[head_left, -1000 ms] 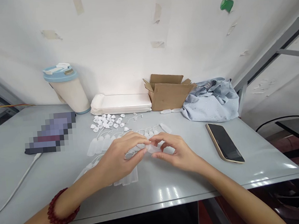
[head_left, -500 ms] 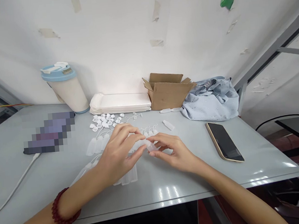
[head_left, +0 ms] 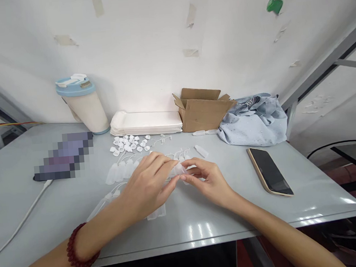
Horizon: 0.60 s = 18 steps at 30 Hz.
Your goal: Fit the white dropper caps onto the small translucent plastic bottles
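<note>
Between my two hands is a small translucent plastic bottle (head_left: 180,169). My left hand (head_left: 152,178) pinches its upper end with thumb and fingers, hiding that part. From the other side my right hand (head_left: 207,176) grips the bottle's body, fingers curled round it. Behind and beneath my left hand lie several similar bottles (head_left: 119,173) with thin white strips at their necks. More long clear bottles (head_left: 157,212) show below my left hand, partly covered. A pile of small white caps (head_left: 129,143) sits beyond, and a single bottle (head_left: 201,151) lies behind my right hand.
Along the wall stand a tumbler (head_left: 83,106), a stack of white packets (head_left: 148,122), an open cardboard box (head_left: 207,114) and a pale blue cloth (head_left: 254,121). A phone (head_left: 270,171) lies at right; a cabled, blurred-out device (head_left: 64,157) lies at left on the grey table (head_left: 216,225).
The view has shifted slightly, so everything sits a little further right. My hands have drawn closer together around the bottle, and my left fingers cover more of its upper end.
</note>
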Each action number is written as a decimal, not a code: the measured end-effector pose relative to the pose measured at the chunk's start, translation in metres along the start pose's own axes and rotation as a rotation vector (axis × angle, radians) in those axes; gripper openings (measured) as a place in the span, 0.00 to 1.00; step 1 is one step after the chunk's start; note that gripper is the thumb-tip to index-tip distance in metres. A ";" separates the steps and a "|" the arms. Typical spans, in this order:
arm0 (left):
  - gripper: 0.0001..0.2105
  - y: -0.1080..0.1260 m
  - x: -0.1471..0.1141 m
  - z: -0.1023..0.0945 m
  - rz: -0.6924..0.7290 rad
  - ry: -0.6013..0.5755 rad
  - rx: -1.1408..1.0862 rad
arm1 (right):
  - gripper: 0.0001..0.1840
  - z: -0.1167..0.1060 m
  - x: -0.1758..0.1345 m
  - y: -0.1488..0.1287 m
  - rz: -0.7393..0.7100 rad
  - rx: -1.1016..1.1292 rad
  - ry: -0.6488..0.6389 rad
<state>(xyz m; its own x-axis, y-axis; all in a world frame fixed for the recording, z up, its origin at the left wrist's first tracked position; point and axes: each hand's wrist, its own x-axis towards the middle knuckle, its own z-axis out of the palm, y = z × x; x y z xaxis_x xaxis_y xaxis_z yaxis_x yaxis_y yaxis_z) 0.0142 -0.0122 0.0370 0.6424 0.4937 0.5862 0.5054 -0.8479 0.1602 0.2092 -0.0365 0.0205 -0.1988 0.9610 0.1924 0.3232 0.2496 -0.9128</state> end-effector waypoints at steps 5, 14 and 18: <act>0.08 0.002 -0.001 -0.001 -0.056 -0.047 0.008 | 0.13 0.002 -0.001 -0.003 0.044 0.056 0.030; 0.18 0.011 -0.002 -0.003 0.068 -0.116 0.312 | 0.16 0.006 -0.003 -0.005 0.210 0.198 -0.012; 0.14 0.019 -0.002 -0.006 0.108 -0.111 0.479 | 0.18 0.009 -0.005 -0.008 0.252 0.229 -0.040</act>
<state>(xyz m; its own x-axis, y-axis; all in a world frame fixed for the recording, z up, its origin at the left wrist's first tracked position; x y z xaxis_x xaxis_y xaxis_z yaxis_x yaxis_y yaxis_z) 0.0188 -0.0300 0.0441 0.7500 0.4479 0.4868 0.6235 -0.7243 -0.2942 0.1996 -0.0439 0.0237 -0.1771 0.9824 -0.0599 0.1514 -0.0330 -0.9879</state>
